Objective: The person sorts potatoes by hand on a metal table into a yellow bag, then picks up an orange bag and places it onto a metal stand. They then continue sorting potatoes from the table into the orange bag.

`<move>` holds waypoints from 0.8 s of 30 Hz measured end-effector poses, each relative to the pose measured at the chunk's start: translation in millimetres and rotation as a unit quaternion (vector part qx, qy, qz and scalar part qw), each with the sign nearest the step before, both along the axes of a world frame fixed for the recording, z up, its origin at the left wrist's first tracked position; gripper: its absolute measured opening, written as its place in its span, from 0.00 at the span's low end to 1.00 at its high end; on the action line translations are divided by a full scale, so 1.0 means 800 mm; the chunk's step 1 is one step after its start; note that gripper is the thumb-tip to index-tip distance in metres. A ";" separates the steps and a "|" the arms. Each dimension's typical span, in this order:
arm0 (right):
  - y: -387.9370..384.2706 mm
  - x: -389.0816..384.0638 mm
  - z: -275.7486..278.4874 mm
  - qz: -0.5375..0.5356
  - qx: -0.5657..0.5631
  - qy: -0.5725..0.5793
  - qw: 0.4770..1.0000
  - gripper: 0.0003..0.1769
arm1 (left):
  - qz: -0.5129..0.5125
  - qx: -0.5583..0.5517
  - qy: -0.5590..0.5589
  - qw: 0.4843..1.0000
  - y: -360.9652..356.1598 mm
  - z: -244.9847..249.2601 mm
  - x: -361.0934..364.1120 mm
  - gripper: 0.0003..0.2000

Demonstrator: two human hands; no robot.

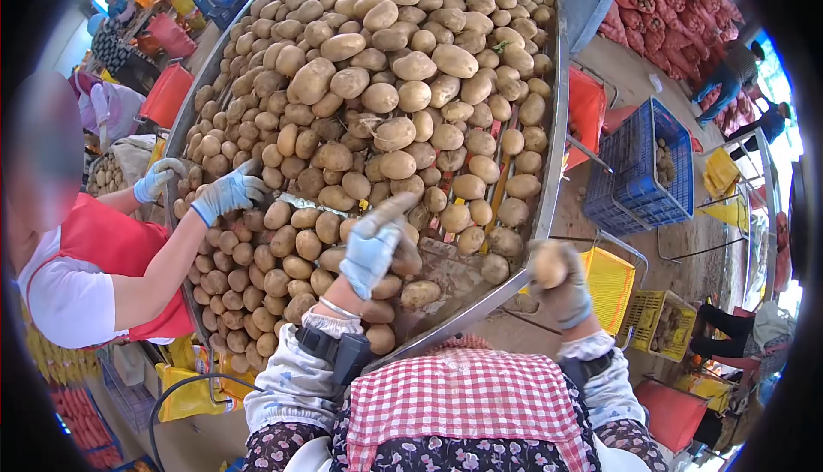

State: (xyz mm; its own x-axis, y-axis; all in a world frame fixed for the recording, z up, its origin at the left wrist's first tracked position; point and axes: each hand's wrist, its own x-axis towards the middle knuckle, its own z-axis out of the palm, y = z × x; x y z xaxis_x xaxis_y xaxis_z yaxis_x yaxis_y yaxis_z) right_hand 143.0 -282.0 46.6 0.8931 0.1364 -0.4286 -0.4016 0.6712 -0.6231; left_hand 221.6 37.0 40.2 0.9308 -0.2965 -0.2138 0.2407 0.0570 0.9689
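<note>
My right hand [570, 296], in a soiled glove, is closed around a potato [549, 266] beyond the right rim of the metal sorting table [463, 319]. My left hand [370, 253], in a pale blue glove with brown-stained fingers, reaches over the potatoes near the table's front end. One finger stretches forward and up. A brownish potato [408, 259] lies against its right side; motion blur hides whether the fingers grip it. The potato heap [377, 95] covers most of the table. A few loose potatoes lie near the front corner, including one [420, 294] close to my left hand.
At the left, a co-worker in a red apron [120, 249] has a gloved hand [230, 193] on the potatoes. Blue crates [639, 172], a yellow crate [658, 326] and a yellow chute [604, 288] stand at the right. Red sacks [669, 9] are piled behind.
</note>
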 end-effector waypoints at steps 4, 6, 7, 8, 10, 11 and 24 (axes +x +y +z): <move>-0.202 -0.052 -0.066 -0.098 -0.160 -0.039 0.981 0.26 | 0.187 0.724 -0.338 0.572 0.034 0.007 0.032 0.23; -0.260 -0.083 -0.117 -0.086 -0.766 0.088 0.631 0.29 | 0.132 0.657 -0.384 0.636 0.035 -0.013 0.049 0.24; -0.259 -0.091 -0.130 -0.086 -0.766 0.084 0.632 0.29 | 0.096 0.622 -0.382 0.676 0.019 -0.013 0.049 0.25; -0.258 -0.096 -0.139 -0.120 -0.709 0.050 0.693 0.32 | 0.059 0.585 -0.378 0.715 -0.002 -0.013 0.048 0.27; -0.241 -0.093 -0.141 -0.154 -0.644 0.016 0.749 0.35 | 0.067 0.598 -0.331 0.727 -0.039 -0.024 0.056 0.30; -0.209 -0.083 -0.129 -0.112 -0.651 0.031 0.750 0.32 | 0.066 0.631 -0.299 0.713 -0.052 -0.026 0.058 0.34; -0.106 -0.041 -0.070 -0.023 -0.614 -0.104 0.782 0.22 | -0.025 0.743 -0.213 0.634 -0.056 -0.020 0.093 0.35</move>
